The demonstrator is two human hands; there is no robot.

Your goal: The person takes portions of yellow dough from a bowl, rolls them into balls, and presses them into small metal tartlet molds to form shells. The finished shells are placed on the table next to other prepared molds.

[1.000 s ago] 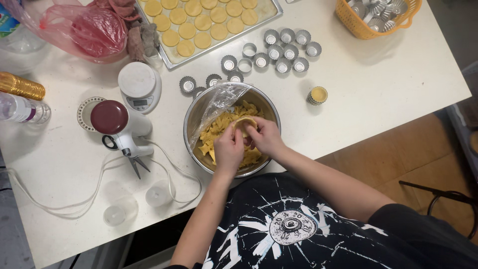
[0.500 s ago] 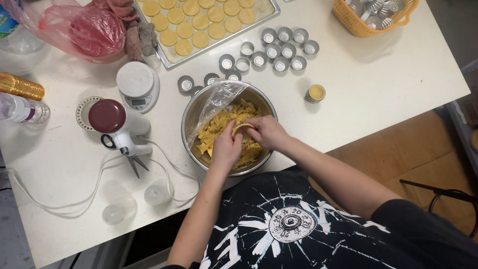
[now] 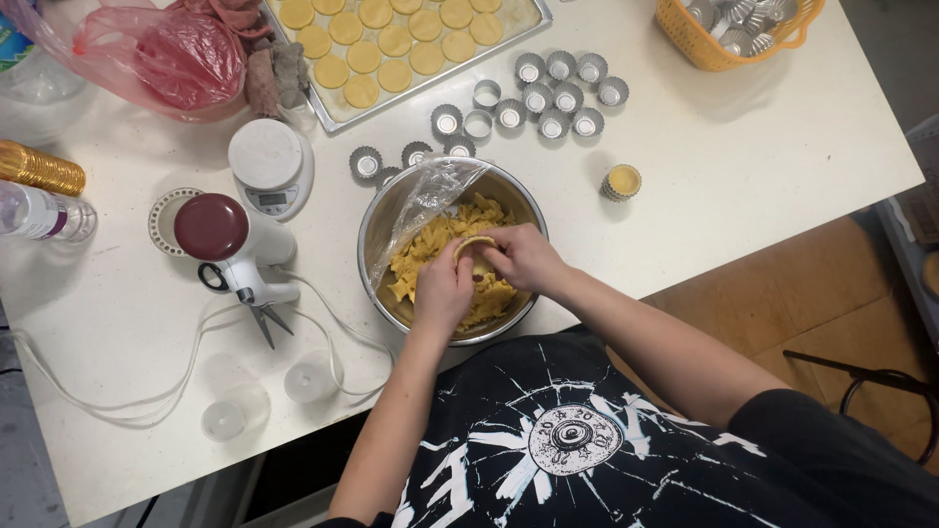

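**Dough-lined tart tin held over steel bowl, white table**

Table: white, smooth, matte. Baking tray, at far edge: flat metal, rows of round yellow dough discs. Bowl, near front edge at centre: round polished steel, heaped with ragged yellow dough scraps; crinkled clear plastic film drapes its left rim. Basket, far right corner: orange woven plastic, filled with fluted tins. Left hand: curled beneath small tart tin, gripping it above the bowl. Right hand: fingers bent, pressing the pale dough rim of the same tin. Empty fluted metal tins: clustered between tray and bowl. One filled tin: right of bowl, apart.
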